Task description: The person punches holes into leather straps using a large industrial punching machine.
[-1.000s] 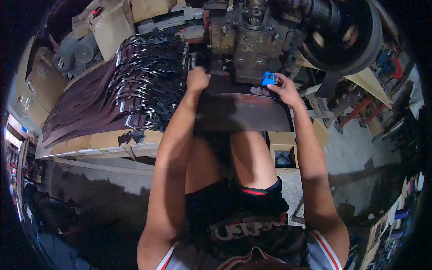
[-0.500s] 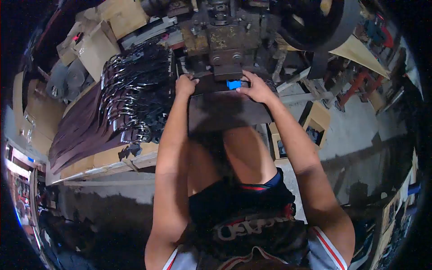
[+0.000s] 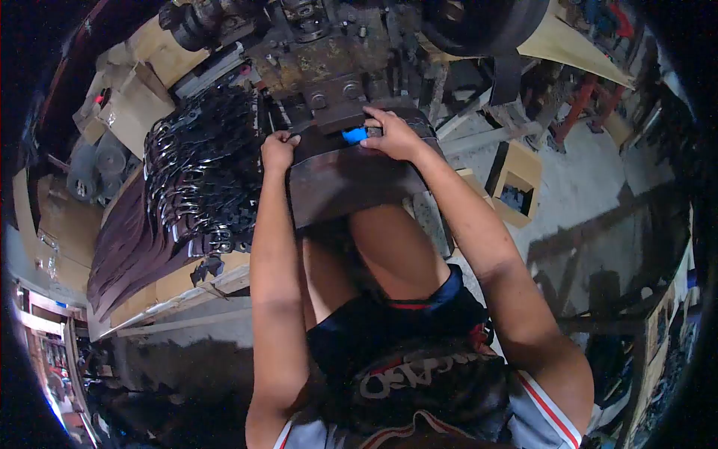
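Note:
A wide dark brown sheet (image 3: 351,183) lies in front of the machine head (image 3: 336,105), its front part above my thighs. My left hand (image 3: 278,152) is closed on the sheet's left end, thumb on top. My right hand (image 3: 395,135) is at the machine head, thumb and fingers pinched around a small bright blue piece (image 3: 354,135) at the sheet's back edge. What lies under the right fingers is hidden.
On the left, a pile of dark straps with metal buckles (image 3: 194,179) covers a bench. Cardboard boxes (image 3: 138,105) stand behind it. To the right, an open box (image 3: 517,183) with dark pieces sits on the floor. A large wheel (image 3: 486,22) is above.
The whole view has shifted, so the machine, sheet and hands appear further left and slightly tilted. Both hands keep their places on the sheet and the blue piece.

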`<action>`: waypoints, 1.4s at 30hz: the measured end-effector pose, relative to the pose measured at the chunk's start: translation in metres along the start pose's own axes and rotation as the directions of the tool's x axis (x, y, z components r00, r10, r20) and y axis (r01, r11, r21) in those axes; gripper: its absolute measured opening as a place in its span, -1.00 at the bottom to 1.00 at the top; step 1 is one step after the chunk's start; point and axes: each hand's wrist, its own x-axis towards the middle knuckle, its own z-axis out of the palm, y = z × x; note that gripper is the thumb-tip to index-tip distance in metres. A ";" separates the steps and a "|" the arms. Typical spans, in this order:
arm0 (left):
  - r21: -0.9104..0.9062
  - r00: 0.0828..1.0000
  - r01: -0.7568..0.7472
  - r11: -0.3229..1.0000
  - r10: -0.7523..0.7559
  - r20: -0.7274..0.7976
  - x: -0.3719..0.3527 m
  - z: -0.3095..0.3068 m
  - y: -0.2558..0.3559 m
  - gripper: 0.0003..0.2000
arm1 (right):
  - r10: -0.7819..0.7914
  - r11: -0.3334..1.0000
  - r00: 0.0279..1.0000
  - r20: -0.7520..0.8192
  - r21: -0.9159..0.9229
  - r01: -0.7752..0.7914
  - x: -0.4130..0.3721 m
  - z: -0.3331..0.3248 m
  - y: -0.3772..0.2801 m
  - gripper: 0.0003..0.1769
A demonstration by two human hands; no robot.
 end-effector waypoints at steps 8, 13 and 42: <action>-0.009 1.000 -0.024 1.000 0.024 -0.016 -0.002 0.000 -0.001 -0.69 | 0.008 0.998 1.000 0.005 0.055 -0.008 0.005 0.006 0.014 -0.06; -0.012 0.999 -0.026 1.000 0.026 -0.038 -0.004 0.000 0.002 -0.69 | 0.033 0.993 0.999 0.015 0.110 -0.034 0.004 0.006 0.014 -0.06; -0.034 0.995 -0.065 0.997 0.062 -0.077 -0.014 -0.006 0.011 -0.64 | 0.043 0.905 0.995 -0.091 0.425 -0.001 -0.004 -0.005 0.003 -0.29</action>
